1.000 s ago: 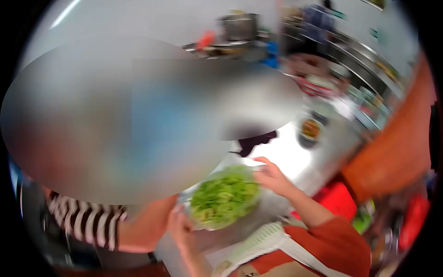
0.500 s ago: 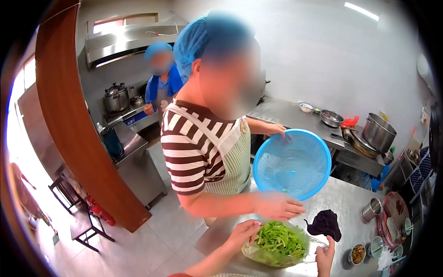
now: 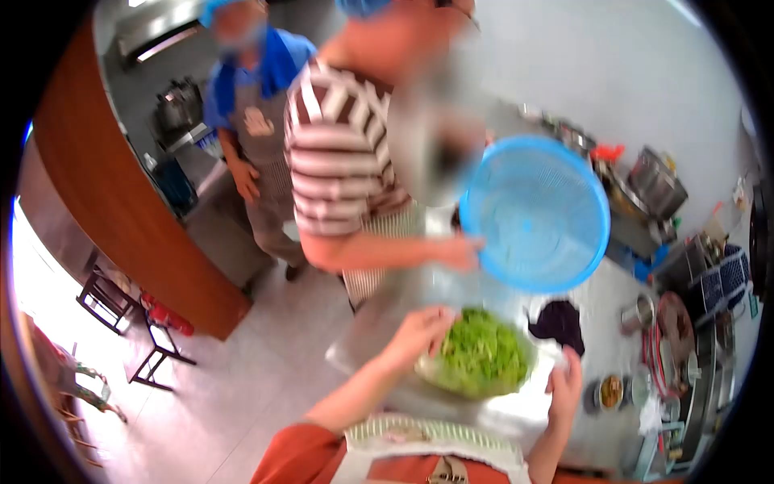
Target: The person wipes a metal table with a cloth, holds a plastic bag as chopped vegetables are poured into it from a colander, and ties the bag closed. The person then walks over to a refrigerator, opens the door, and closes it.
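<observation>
Chopped green vegetables [image 3: 484,355] lie in a clear plastic bag [image 3: 443,377] at the metal table's near side. My left hand [image 3: 426,329] grips the bag's left edge, fingers closed. On the right, my right hand [image 3: 567,377] pinches the bag's other edge, slightly blurred. Just beyond my right hand lies a dark cloth [image 3: 558,324]. A co-worker in a striped shirt [image 3: 334,153] holds an empty blue basket [image 3: 536,214], tilted toward me, above the table beyond the bag.
Another person [image 3: 254,121] in a blue top stands behind the co-worker. A small bowl of food [image 3: 610,392] and a metal cup [image 3: 637,315] sit at the right. Pots [image 3: 657,181] stand on the back counter. An orange-brown pillar [image 3: 121,185] rises at the left.
The co-worker's near hand has moved from above the bag to the blue basket's rim. The person in blue has come closer. The camera view has swung about; my hands still hold the bag.
</observation>
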`<state>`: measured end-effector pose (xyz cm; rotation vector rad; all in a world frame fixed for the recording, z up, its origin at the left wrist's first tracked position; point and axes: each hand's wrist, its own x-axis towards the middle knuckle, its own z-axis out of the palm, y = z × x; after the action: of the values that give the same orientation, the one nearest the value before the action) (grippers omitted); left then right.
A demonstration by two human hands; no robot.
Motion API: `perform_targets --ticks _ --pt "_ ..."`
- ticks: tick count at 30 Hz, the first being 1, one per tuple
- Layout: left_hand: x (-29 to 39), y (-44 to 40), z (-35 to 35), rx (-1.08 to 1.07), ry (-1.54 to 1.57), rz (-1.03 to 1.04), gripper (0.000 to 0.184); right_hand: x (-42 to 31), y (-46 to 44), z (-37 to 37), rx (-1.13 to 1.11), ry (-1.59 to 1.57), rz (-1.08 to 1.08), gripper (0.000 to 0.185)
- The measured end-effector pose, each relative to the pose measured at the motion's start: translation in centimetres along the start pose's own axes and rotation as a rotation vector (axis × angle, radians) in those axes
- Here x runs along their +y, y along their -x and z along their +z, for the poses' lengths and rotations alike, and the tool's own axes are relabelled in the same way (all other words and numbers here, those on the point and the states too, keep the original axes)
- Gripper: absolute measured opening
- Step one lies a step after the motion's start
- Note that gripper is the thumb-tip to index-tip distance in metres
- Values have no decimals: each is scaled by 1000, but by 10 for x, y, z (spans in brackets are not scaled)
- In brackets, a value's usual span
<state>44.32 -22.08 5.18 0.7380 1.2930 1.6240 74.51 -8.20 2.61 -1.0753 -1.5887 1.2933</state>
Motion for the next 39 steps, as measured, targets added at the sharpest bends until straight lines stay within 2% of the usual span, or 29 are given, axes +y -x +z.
perform_targets --ticks 1,2,4,6,7,8,9,11,12,14,16,19,22,23,27,29,32,35,37,38,39 --pt "0 1 2 -21 -27 -13 31 -10 3 7 44 -5 35 40" --pt "-9 15 3 -25 -17 -33 31 -21 3 11 11 -219 50 39" --pt "-14 5 -2 -134 96 -48 30 -2 8 7 5 -289 68 38" --pt "-24 -1 0 -130 96 -31 29 12 12 8 -4 -337 124 38" --pt "-33 -2 1 -106 111 -48 29 20 14 9 -17 -338 100 38" --pt "-11 -19 16 -124 151 -37 27 -10 -5 1 -29 -325 36 39" --pt "-17 -19 13 -114 142 -34 22 -7 -1 8 -34 -306 -8 41" --pt "-13 -31 14 -65 52 23 20 -42 -4 24 61 -304 -24 43" --pt "-7 -33 18 -40 100 30 20 -37 -7 22 77 -262 -105 42" --pt "17 -22 32 -121 132 54 20 -44 -1 26 59 -228 -203 41" --pt "26 -6 41 -150 27 86 23 -59 9 28 7 -297 -226 39" --pt "25 1 52 -175 82 153 25 -57 12 16 5 -374 -194 39" --pt "-8 -12 49 -179 37 41 25 -37 4 12 -110 -266 -128 38" --pt "-11 -15 49 -159 4 -33 25 -32 6 17 -122 -252 -24 39" --pt "9 -10 53 -145 102 -12 26 -50 7 20 -198 -294 -140 41" --pt "8 -17 54 -212 66 7 29 -50 1 19 -243 -288 -137 44" --pt "-13 -24 55 -340 41 -114 39 -39 0 21 -295 -297 -66 46" --pt "-25 -24 55 -335 32 -198 41 -32 3 29 -311 -225 -3 50" --pt "-28 -24 59 -419 -13 -203 44 -37 7 36 -348 -17 -161 55" --pt "-35 -21 68 -482 -35 -231 49 -40 6 32 -433 269 -355 59" --pt "-44 -19 76 -554 -59 -250 54 -39 5 38 -531 266 -344 59"
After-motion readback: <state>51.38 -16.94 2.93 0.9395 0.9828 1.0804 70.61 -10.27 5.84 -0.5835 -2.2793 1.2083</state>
